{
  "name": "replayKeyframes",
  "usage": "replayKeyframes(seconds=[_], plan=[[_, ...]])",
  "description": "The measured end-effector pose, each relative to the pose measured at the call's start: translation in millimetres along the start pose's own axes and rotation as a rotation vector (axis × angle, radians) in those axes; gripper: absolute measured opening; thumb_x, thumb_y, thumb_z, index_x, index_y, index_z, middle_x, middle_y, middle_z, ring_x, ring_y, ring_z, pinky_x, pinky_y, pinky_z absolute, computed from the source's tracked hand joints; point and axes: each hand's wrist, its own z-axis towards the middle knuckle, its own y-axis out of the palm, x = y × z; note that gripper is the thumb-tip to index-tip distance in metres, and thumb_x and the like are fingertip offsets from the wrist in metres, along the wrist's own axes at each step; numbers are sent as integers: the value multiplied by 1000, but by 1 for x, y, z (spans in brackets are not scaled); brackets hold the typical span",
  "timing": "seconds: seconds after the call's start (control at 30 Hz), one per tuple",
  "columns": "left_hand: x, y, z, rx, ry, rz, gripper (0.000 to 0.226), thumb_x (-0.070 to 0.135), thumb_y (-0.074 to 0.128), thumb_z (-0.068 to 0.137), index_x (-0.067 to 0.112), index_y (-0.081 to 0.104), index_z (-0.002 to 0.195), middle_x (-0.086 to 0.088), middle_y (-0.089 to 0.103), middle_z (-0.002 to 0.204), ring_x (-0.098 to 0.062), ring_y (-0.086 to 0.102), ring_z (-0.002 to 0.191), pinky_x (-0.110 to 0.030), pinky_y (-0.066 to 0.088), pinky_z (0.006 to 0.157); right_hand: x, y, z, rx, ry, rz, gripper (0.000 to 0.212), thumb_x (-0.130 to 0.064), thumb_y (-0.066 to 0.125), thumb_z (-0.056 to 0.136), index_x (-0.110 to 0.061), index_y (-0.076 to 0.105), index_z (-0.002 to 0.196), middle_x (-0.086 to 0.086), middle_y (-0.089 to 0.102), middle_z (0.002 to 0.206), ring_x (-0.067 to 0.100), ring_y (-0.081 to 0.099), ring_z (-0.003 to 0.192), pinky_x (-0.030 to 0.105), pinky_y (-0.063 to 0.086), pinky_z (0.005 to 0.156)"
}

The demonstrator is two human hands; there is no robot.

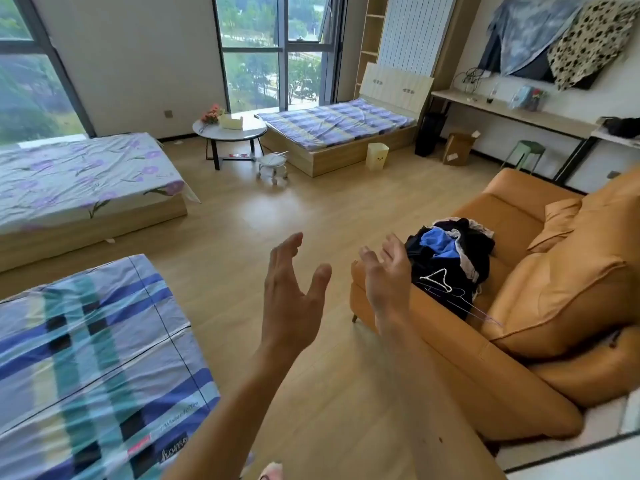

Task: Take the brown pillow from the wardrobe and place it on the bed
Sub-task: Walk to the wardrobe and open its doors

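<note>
Brown pillow and wardrobe are not seen anywhere in the head view, so where the pillow lies cannot be told; the task is judged to be at its start, with fetching and placing both left to do. Both arms are raised over the wooden floor (pixel 311 209). The left hand (pixel 294 289) is held spread, fingers apart, with nothing in it; the right hand (pixel 388 271) is likewise opened and loosely curled, gripping nothing.

Three beds are shown: a checked bed (pixel 86 358) at lower left, a floral bed (pixel 79 181) beyond it, and a plaid bed (pixel 332 128) by the window. An orange sofa (pixel 554 271), heaped with dark clothes (pixel 450 258) and a hanger (pixel 436 278), is set to the right. Between sofa arm and checked bed a clear lane of floor is left, widening toward the round table (pixel 230 129) and small white stool (pixel 273 166).
</note>
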Motion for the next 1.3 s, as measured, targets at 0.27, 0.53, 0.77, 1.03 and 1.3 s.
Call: replayKeyframes(seconds=[0.27,0.53,0.77,1.03,1.3], plan=[[-47,26,41,-35,-120,-49,48,26,63,97,15,51,142,3,58,141,-14,57,127,-38,50,104,42,10,43,53,128,59,60,-19,67,100,-17,43,154,7,51,156,20,48,144,27,41,100],[-80,87,144,-74,-169,-120,46,26,65,96,17,54,140,9,61,137,-6,56,126,-31,48,105,48,42,152,24,110,-30,62,-24,66,101,-21,41,157,3,48,159,15,46,144,28,40,103],[-114,121,250,-96,-195,-129,43,27,64,97,18,56,138,9,61,136,-5,57,125,-32,49,105,59,94,246,29,166,-30,57,-22,64,102,-19,43,155,5,51,156,19,50,142,33,44,109],[-154,160,355,-61,-228,-121,36,22,64,99,16,59,133,8,64,133,-6,58,124,-31,49,102,81,148,361,-5,193,0,55,-22,65,101,-17,45,153,5,54,153,19,54,137,32,44,105],[-185,224,481,-13,-238,-39,37,28,63,97,24,57,133,15,61,131,3,57,121,-29,50,101,82,206,507,-110,139,37,54,-25,66,101,-21,47,151,0,55,149,15,55,132,39,45,113]])
